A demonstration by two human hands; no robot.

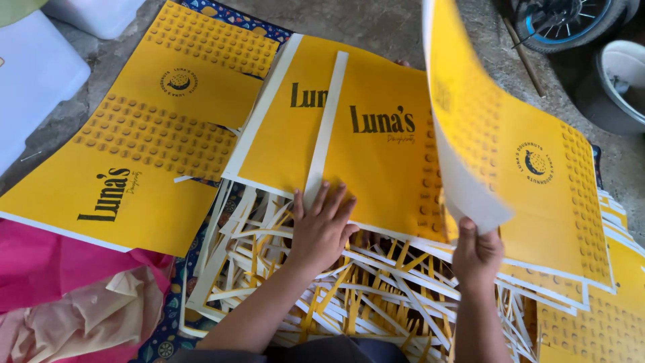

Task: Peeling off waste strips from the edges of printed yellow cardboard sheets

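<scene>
My left hand (322, 225) lies flat, fingers spread, on the near edge of a yellow printed card sheet (376, 154) at the centre. A loose white paper strip (325, 128) runs up that sheet from under my fingertips. My right hand (476, 254) grips the lower corner of another yellow sheet (463, 107), lifted and curled upward so its white back shows, blurred. Beneath both hands lies a heap of white and yellow trimmed strips (349, 296).
A second yellow sheet (154, 134) lies to the left, a stack of yellow sheets (564, 222) to the right. Pink cloth (60, 269) sits at lower left, a white box (33, 74) at upper left. A wheel (571, 20) and grey basin (621, 81) stand far right on concrete.
</scene>
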